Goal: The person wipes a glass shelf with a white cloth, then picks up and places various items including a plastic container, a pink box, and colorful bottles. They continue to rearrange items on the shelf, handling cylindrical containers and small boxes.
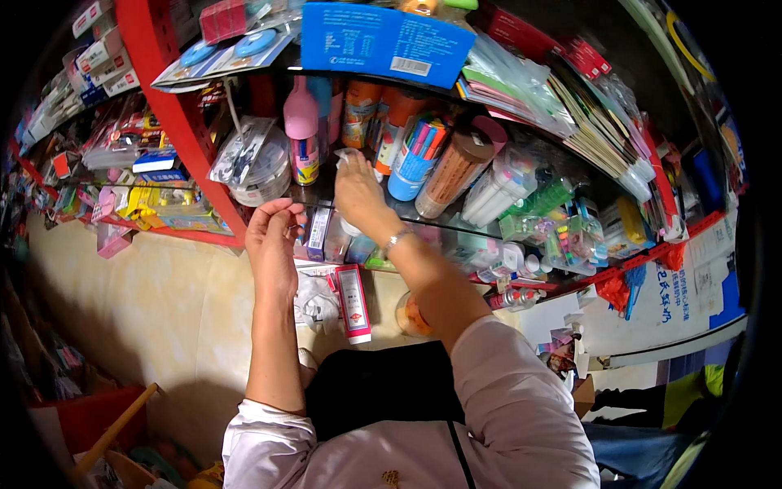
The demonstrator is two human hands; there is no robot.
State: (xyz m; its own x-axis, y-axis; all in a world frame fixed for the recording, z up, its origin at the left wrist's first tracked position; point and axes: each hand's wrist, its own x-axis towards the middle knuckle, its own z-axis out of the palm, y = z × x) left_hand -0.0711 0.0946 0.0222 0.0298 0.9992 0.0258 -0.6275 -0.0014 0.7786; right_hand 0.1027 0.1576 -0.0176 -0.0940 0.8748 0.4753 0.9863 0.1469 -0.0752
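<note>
My right hand [361,194] reaches over the glass shelf [321,193], palm down. Under its fingertips is a crumpled white tissue or cloth [348,155]. Close beside that hand stands a blue cylinder of coloured markers [410,165], with a brown-lidded canister [452,171] to its right. My left hand [275,229] is raised before the shelf edge, its fingers loosely curled and nothing visible in them. Just beyond it are a round clear plastic tub [264,180] and a pink-topped bottle [301,116]. Orange bottles [360,113] stand deeper on the shelf.
A red upright post [177,116] rises at the left. Overhead, a blue box [385,43] hangs past the upper shelf's edge. Boxes and bottles fill the lower shelf [489,235]. A red-and-white carton [352,302] lies on the floor near a round jar [413,315].
</note>
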